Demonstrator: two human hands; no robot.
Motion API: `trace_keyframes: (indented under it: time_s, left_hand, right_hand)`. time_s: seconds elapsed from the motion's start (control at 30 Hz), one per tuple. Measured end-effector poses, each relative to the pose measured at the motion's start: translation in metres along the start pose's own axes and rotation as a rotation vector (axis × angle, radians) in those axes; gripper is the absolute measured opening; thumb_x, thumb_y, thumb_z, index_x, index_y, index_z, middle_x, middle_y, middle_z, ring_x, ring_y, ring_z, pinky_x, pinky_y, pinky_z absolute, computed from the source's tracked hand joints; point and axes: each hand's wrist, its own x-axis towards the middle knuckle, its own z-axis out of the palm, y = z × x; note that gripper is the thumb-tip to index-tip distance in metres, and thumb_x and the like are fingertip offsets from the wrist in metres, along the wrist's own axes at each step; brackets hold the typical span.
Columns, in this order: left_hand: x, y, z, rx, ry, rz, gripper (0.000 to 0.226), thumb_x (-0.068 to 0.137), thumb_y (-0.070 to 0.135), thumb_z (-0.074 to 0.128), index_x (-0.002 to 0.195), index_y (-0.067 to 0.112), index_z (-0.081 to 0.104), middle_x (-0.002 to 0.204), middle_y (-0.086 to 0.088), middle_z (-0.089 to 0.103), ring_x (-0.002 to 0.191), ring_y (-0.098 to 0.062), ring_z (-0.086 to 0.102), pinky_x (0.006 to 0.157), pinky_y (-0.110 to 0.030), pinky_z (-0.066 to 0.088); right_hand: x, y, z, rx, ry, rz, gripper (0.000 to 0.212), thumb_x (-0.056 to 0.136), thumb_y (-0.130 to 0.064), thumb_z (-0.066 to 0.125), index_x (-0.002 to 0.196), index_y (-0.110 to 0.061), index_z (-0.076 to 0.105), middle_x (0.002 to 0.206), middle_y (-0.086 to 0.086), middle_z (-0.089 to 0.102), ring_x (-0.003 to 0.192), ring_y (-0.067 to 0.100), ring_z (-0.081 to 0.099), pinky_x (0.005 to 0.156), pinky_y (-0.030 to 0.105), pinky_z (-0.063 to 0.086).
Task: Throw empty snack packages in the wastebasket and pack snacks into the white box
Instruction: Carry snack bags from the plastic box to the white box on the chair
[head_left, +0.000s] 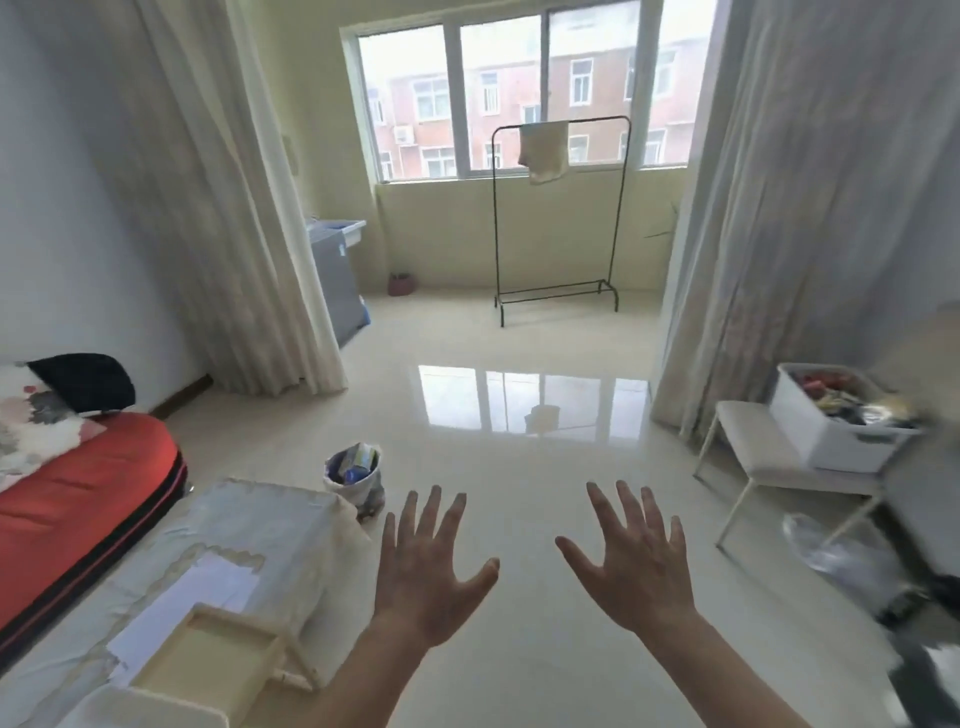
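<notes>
The wastebasket (363, 493) stands on the floor at lower centre-left of the frame, just above and left of the left hand (426, 577) and apart from it, beside the far corner of the tabletop (291, 525). The white box (831, 441) sits at the right edge, on a pale stool (763, 460), well apart from the right hand (639, 577) and above and right of it.

Both hands are raised side by side at lower centre, backs to the camera, fingers spread wide. They hold and touch nothing.

The wastebasket is small and light-coloured, filled to the rim with crumpled packages (356, 462) in blue, white and green. The white box is a rectangular plastic bin, heaped with mixed snacks (841, 397) in red, yellow and dark wrappers; that side of the frame is blurred.
</notes>
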Motion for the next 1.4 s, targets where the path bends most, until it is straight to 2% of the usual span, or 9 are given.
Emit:
trace_keyframes:
  time_s: [0.23,0.3,0.57,0.73,0.9,1.03,1.17,1.4]
  left_hand:
    - [0.104,0.157,0.048,-0.075,-0.048,0.175,0.097,0.076,0.084,0.018,0.161,0.041,0.002,0.171,0.008,-0.004,0.156,-0.018,-0.015,0.126,-0.043,-0.011]
    - [0.129,0.195,0.058,-0.105,-0.057,0.218,0.097,0.075,0.084,0.018,0.162,0.041,0.003,0.171,0.009,-0.004,0.156,-0.017,-0.016,0.126,-0.043,-0.011]
    - [0.214,0.300,0.097,-0.125,-0.108,0.369,0.093,0.083,0.082,0.026,0.161,0.041,0.001,0.171,0.009,-0.005,0.156,-0.017,-0.017,0.126,-0.042,-0.011]
    - [0.274,0.334,0.131,-0.153,-0.155,0.445,0.095,0.078,0.084,0.021,0.161,0.041,0.003,0.171,0.009,-0.003,0.156,-0.016,-0.016,0.126,-0.041,-0.012]
    - [0.355,0.366,0.163,-0.203,-0.187,0.524,0.099,0.075,0.085,0.017,0.162,0.040,0.007,0.171,0.008,0.000,0.157,-0.017,-0.012,0.127,-0.042,-0.008]
    - [0.420,0.393,0.180,-0.206,-0.210,0.608,0.098,0.075,0.085,0.017,0.162,0.040,0.008,0.171,0.008,0.001,0.157,-0.017,-0.012,0.127,-0.042,-0.007]
    - [0.478,0.417,0.191,-0.235,-0.232,0.700,0.099,0.075,0.085,0.019,0.162,0.038,0.011,0.171,0.007,0.004,0.157,-0.018,-0.010,0.128,-0.043,-0.006]
    - [0.537,0.450,0.217,-0.245,-0.288,0.785,0.099,0.074,0.085,0.021,0.161,0.039,0.011,0.171,0.006,0.006,0.158,-0.018,-0.008,0.128,-0.042,-0.005]
  right_hand:
    - [0.061,0.152,-0.031,-0.059,0.014,0.170,0.097,0.074,-0.087,0.002,0.159,-0.040,0.007,0.168,0.002,0.012,0.155,0.028,0.003,0.121,0.056,0.010]
    - [0.076,0.188,-0.040,-0.077,0.032,0.206,0.095,0.077,-0.086,0.006,0.159,-0.039,0.010,0.168,0.004,0.015,0.155,0.030,0.005,0.122,0.057,0.009]
    - [0.121,0.293,-0.062,-0.095,0.055,0.362,0.092,0.080,-0.086,0.010,0.159,-0.039,0.007,0.169,0.004,0.012,0.156,0.030,0.002,0.123,0.055,0.010]
    - [0.155,0.330,-0.055,-0.081,0.063,0.471,0.087,0.084,-0.083,0.019,0.159,-0.041,0.007,0.169,0.002,0.009,0.156,0.027,0.002,0.123,0.053,0.014]
    - [0.199,0.357,-0.047,-0.111,0.036,0.589,0.091,0.078,-0.084,0.009,0.157,-0.042,0.000,0.169,0.000,0.008,0.156,0.026,0.001,0.123,0.053,0.012]
    - [0.239,0.374,-0.049,-0.122,0.055,0.700,0.095,0.074,-0.084,0.004,0.159,-0.040,0.004,0.169,0.000,0.009,0.156,0.026,0.002,0.123,0.051,0.014]
    - [0.276,0.384,-0.046,-0.097,0.104,0.801,0.094,0.075,-0.083,0.007,0.159,-0.041,0.006,0.168,0.000,0.011,0.155,0.026,0.004,0.123,0.051,0.018]
    - [0.323,0.404,-0.025,-0.065,0.090,0.896,0.089,0.080,-0.084,0.013,0.158,-0.042,0.006,0.168,0.000,0.012,0.155,0.027,0.005,0.122,0.051,0.018]
